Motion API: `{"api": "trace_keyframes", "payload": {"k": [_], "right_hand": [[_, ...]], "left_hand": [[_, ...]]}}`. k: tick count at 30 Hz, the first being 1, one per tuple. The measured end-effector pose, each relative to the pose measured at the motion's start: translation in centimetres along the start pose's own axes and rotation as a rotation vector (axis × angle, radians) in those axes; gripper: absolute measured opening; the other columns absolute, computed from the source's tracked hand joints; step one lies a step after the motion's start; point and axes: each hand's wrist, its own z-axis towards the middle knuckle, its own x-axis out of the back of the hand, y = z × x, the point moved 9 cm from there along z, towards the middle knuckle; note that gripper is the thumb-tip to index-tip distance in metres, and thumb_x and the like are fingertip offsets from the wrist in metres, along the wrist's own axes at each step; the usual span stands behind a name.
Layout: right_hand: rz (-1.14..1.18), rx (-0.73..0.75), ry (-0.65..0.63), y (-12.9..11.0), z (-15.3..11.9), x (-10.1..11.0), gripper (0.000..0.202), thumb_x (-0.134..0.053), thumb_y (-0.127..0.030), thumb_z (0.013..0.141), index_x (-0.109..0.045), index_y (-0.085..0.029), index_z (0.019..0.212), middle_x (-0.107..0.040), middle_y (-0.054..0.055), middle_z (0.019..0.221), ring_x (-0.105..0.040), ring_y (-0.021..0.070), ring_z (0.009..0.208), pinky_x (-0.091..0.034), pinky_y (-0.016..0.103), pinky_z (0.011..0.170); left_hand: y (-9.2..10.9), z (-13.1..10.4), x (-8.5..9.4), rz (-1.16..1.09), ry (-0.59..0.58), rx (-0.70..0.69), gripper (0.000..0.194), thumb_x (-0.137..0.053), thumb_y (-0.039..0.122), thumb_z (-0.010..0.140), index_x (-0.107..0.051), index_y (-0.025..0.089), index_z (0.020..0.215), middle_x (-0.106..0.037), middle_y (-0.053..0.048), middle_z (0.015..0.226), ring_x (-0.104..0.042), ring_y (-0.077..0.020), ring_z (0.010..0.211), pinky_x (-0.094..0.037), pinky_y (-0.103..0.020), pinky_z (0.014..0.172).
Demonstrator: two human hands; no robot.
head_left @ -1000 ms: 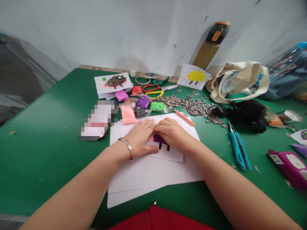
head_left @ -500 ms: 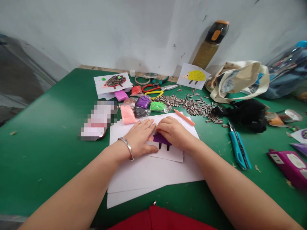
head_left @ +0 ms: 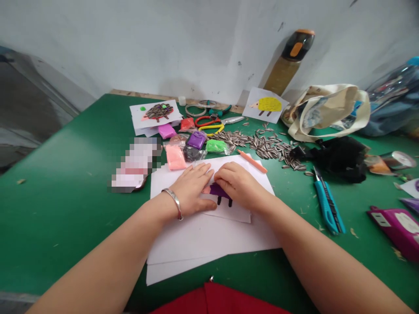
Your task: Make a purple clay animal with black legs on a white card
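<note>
A small white card lies on larger white sheets in front of me. On the card is a purple animal shape with a pink head and two black legs. My left hand rests flat on the card's left side, fingers spread, a silver bracelet at the wrist. Over the purple shape, my right hand has its fingers pressed together, and what they hold, if anything, is hidden. Behind it an orange tool lies at the paper's edge.
Sunflower seeds, clay packets and scissors lie behind the paper. A phone is at left, a blue cutter at right. Farther back stand a bottle, a cloth bag and a yellow animal card.
The view has shifted very slightly. Both hands keep nearly the same place, with the right fingers moved a little over the purple shape.
</note>
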Motion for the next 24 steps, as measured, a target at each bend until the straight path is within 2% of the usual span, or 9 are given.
{"api": "trace_keyframes", "payload": {"k": [3,9,16,21,24], "right_hand": [[-0.021,-0.029,-0.022,0.0,-0.4,0.1,0.020,-0.041,-0.013,0.092,-0.059,-0.017,0.083,-0.059,0.006,0.083,-0.050,0.0182,0.080,-0.037,0.030,0.070],[-0.063,-0.089,-0.001,0.7,-1.0,0.1,0.018,-0.037,-0.013,0.093,-0.053,-0.018,0.087,-0.059,0.007,0.086,-0.052,0.0176,0.078,-0.038,0.030,0.067],[-0.090,-0.162,-0.091,0.4,-2.3,-0.4,0.015,-0.039,-0.019,0.095,-0.053,-0.019,0.088,-0.059,0.005,0.082,-0.053,0.0175,0.072,-0.039,0.030,0.064],[-0.033,-0.073,-0.076,-1.5,-2.8,-0.1,0.017,-0.043,-0.010,0.090,-0.057,-0.018,0.095,-0.063,0.007,0.089,-0.056,0.0184,0.081,-0.042,0.030,0.070],[-0.036,-0.058,-0.084,-2.1,-2.7,-0.3,0.020,-0.043,-0.008,0.088,-0.060,-0.017,0.094,-0.064,0.008,0.087,-0.057,0.0190,0.081,-0.043,0.031,0.070]], "left_hand": [[-0.2,0.0,-0.4,0.018,-0.046,0.028,0.071,-0.065,0.055,0.071,-0.046,0.015,0.127,-0.048,-0.016,0.135,-0.039,-0.0352,0.128,-0.030,-0.048,0.106],[-0.2,0.0,-0.5,0.064,-0.014,0.043,0.076,-0.061,0.061,0.074,-0.043,0.014,0.131,-0.042,-0.018,0.142,-0.035,-0.0354,0.133,-0.027,-0.048,0.109],[-0.3,0.0,-0.8,0.074,-0.029,0.085,0.079,-0.058,0.060,0.077,-0.040,0.011,0.136,-0.035,-0.019,0.148,-0.028,-0.0355,0.138,-0.021,-0.049,0.112],[-0.5,-0.1,-1.1,0.092,0.001,0.070,0.078,-0.053,0.061,0.080,-0.036,0.013,0.140,-0.033,-0.018,0.150,-0.026,-0.0336,0.140,-0.019,-0.049,0.113],[-0.5,-0.1,-1.2,0.097,-0.006,0.071,0.078,-0.050,0.062,0.081,-0.035,0.013,0.140,-0.033,-0.019,0.151,-0.026,-0.0334,0.140,-0.017,-0.049,0.113]]}}
